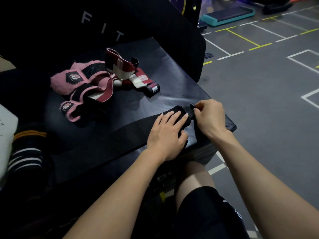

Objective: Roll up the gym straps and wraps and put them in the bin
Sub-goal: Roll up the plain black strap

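While the left hand (pixel 166 133) presses the black strap (pixel 120 135) flat near the bench's (pixel 155 69) right edge, fingers straight, the right hand (pixel 209 116) pinches its end to start rolling.

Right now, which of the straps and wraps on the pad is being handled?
The black strap, laid flat along the pad's near edge: the left hand presses it, the right hand pinches its end. The pink and maroon wraps lie untouched farther back.
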